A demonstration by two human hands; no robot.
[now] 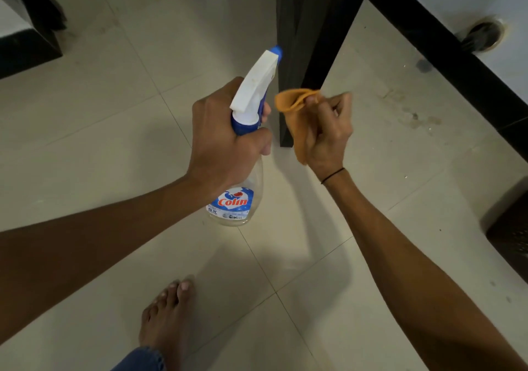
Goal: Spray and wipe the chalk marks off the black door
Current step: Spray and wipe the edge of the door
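The black door (308, 27) stands open in front of you, seen almost edge-on, its bottom corner just above the pale tiled floor (114, 113). From this angle no chalk marks show on it, so you likely need to lift your view and find them before you spray. Aim the nozzle squarely at the marked face, not at the edge, and give short bursts so the liquid does not run down to the floor. Then wipe in overlapping strokes from top to bottom, turning the cloth to a fresh part as it picks up chalk.

Your left hand (225, 142) grips the neck of the spray bottle (243, 147), fingers curled round it just below the white trigger head, which points up and toward the door edge. One finger seems to lie near the trigger, though I cannot tell if it is on it.

The bottle is clear plastic with a blue and red label; it looks close to empty, with at most a little liquid near the base, so expect weak sprays and pump firmly.

Your right hand (328, 133) pinches the bunched orange cloth (297, 110) between thumb and curled fingers, just beside the door's lower edge
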